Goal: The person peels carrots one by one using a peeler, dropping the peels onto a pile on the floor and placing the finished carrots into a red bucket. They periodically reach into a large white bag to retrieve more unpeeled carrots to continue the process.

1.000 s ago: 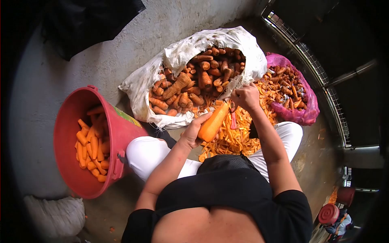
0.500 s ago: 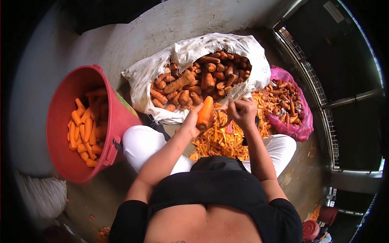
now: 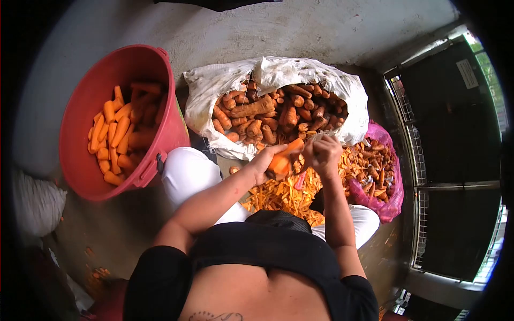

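My left hand (image 3: 262, 163) is wrapped round a peeled orange carrot (image 3: 280, 162), which tilts up to the right in front of the sack. Close beside the carrot's upper end, my right hand (image 3: 323, 153) is closed with its fingers curled; what it grips is hidden. Below both hands lies a heap of orange peelings (image 3: 286, 197), with a pink object (image 3: 300, 181) among them. Behind the hands, a white sack (image 3: 356, 101) gapes open, full of unpeeled brownish carrots (image 3: 292, 115).
At the left a tilted red bucket (image 3: 179, 117) holds peeled carrots (image 3: 122, 131). A pink bag (image 3: 395, 182) of scraps sits at the right, near a dark barred gate (image 3: 455, 144). A pale sack (image 3: 37, 203) lies at the left edge.
The view has shifted and turned, so the sack and pink bag appear lower and farther right. The carrot in my left hand is tilted more to the right. Both hands remain closed.
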Motion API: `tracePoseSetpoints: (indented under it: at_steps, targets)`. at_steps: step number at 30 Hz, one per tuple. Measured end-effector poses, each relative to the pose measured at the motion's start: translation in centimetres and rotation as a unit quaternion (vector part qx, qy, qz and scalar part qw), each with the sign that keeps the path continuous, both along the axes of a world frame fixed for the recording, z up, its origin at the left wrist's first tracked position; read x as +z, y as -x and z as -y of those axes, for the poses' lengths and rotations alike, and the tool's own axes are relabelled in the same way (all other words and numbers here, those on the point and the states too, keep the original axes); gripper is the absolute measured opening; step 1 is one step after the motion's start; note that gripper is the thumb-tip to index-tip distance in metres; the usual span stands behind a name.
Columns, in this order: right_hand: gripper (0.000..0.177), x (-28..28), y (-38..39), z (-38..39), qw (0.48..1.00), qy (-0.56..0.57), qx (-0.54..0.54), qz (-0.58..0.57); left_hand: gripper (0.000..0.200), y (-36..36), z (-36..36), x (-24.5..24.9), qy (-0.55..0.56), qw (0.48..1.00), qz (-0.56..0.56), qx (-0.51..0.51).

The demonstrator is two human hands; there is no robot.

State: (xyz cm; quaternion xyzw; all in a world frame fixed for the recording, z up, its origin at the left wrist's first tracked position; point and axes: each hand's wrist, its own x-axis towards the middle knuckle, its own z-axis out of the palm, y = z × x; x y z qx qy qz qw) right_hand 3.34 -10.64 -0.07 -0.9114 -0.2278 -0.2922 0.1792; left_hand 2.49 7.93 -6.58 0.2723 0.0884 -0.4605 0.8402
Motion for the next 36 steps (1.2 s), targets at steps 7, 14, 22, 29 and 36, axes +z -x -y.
tracePoseSetpoints:
  at_steps: [7,14,22,29,36]
  targets:
    - [0.027,-3.5,-2.9,7.8,0.97,0.141,-0.2,-0.004,0.044,0.5,-1.0,1.6,0.048,0.997,0.018,-0.054]
    - [0.039,-5.4,0.7,9.5,0.87,-0.308,-0.241,-0.301,0.048,-0.2,0.1,-0.6,0.074,0.997,-0.017,-0.023]
    - [0.031,0.1,3.1,-1.1,0.995,-0.04,-0.07,-0.057,0.037,-0.6,0.8,-2.4,-0.058,0.997,-0.046,0.005]
    - [0.032,0.9,1.9,-2.5,0.999,0.026,0.009,-0.022,0.038,-0.1,0.1,-0.6,-0.04,0.999,0.008,0.02]
    - [0.031,-0.9,-1.0,2.9,0.993,0.07,-0.09,-0.001,0.043,1.0,-1.1,1.9,0.005,1.0,0.004,-0.007]
